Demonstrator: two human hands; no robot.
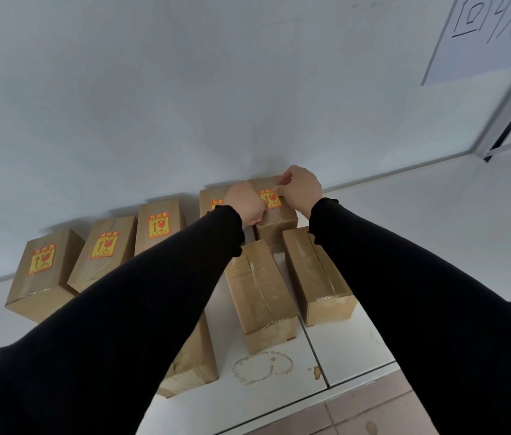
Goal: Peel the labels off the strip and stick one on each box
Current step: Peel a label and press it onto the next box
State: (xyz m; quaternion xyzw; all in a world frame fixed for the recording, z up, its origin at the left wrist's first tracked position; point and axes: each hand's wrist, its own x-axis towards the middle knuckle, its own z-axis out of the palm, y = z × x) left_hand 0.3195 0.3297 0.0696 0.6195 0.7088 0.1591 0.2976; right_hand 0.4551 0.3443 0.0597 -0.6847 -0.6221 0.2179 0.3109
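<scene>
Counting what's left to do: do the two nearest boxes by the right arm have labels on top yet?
No. Both boxes show only bare taped cardboard on top; no label.

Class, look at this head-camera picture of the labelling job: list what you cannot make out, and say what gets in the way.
1. Label strip: not seen; maybe inside the left hand, whose fingers curl out of sight.
2. Fourth box's label: mostly covered by the left hand.
3. Print on the labels, e.g. the third box's label: too small to read.
4. Near box: top hidden under the left sleeve.
5. Wall sign: cut off by the frame edge.
</scene>
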